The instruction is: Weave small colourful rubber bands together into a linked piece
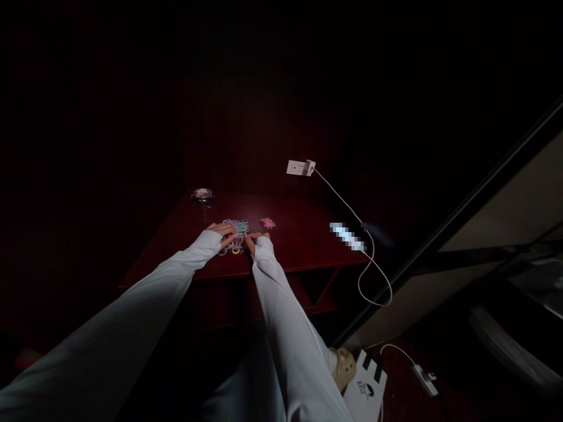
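Note:
A loose heap of small coloured rings that look like elastic hair ties [241, 226], in purple, green, yellow and white, lies on a dark red table [299, 246]. My left hand [223, 230] rests at the heap's left side, its fingers bent in over the rings. From the right, my right hand [256, 238] reaches the heap's edge with thumb and fingertips drawn together. Whatever is between the fingers of either hand is too small to make out. Just beyond my right hand sits a small pink pile [267, 223], apart from the heap.
A round clear container [202, 195] stands at the table's back left. On the right lies a lit, blurred-out device [347, 235], its white cable [338, 190] running to a wall socket [298, 168]. Below are a white box-like object [365, 387] and a power strip [425, 380].

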Tool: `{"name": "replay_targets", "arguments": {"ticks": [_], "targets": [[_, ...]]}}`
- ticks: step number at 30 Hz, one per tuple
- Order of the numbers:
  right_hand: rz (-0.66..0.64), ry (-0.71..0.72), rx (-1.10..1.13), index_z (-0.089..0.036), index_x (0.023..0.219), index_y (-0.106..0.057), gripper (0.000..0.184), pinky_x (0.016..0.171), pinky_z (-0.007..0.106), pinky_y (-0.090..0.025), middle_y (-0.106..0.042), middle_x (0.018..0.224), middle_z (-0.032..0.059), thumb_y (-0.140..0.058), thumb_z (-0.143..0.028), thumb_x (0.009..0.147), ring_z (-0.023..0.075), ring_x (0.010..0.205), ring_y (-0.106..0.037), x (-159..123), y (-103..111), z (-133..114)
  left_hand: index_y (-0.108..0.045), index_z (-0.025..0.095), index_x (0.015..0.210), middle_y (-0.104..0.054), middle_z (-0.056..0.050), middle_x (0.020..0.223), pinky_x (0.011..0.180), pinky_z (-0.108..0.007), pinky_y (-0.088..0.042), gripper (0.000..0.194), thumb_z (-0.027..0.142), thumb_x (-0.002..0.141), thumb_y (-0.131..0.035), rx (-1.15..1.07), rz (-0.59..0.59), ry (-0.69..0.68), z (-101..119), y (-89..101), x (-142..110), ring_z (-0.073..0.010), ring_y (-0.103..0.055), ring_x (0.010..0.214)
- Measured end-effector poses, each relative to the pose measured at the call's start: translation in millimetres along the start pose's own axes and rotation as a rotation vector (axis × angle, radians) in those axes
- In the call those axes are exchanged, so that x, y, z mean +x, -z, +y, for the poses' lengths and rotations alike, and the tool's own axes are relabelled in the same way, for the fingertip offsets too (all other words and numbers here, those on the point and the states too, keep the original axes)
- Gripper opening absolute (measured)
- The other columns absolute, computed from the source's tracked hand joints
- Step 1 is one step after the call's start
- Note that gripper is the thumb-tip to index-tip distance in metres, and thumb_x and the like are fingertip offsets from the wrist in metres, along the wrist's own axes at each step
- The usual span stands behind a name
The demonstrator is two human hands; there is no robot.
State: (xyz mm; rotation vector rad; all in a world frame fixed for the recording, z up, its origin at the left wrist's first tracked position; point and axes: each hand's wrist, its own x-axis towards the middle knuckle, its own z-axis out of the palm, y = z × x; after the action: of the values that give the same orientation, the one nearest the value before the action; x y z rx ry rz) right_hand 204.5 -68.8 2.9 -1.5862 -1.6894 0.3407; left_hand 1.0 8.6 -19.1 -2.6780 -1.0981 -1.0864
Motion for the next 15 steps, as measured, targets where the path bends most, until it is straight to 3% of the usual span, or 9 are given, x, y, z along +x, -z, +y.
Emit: {"name": "replay_targets", "arguments": {"ticks": [5, 15], "targets": [[-0.009, 0.006, -0.034, -0.029, 0.088, -0.088, 0.022, 0.092, 0.028, -0.052, -0.082, 0.099, 0.0014, -0.072, -0.026, 0.103, 0.0202, 0.104, -0.065, 3.2, -1.2, 1.0, -0.076, 0.023, 0.091, -0.084, -0.008, 0.1, 0.083, -0.034, -0.047, 0.045, 0.049, 0.109, -0.044, 0.023, -0.057, 0.0, 1.7, 4.5, 1.0, -0.0248, -0.074, 0.097], [-0.015, 0.029, -0.018, -0.03, 0.085, -0.087, 0.023, 0.092, 0.029, -0.052, -0.083, 0.101, 0.0014, -0.073, -0.03, 0.103, 0.0213, 0.101, -0.062, 5.7, -2.2, 3.6, -0.076, 0.023, 0.093, -0.083, -0.007, 0.099, 0.085, -0.035, -0.046, 0.041, 0.045, 0.11, -0.046, 0.012, -0.033, 0.008, 8.6, 8.5, -0.5, -0.0241, -0.074, 0.097]]}}
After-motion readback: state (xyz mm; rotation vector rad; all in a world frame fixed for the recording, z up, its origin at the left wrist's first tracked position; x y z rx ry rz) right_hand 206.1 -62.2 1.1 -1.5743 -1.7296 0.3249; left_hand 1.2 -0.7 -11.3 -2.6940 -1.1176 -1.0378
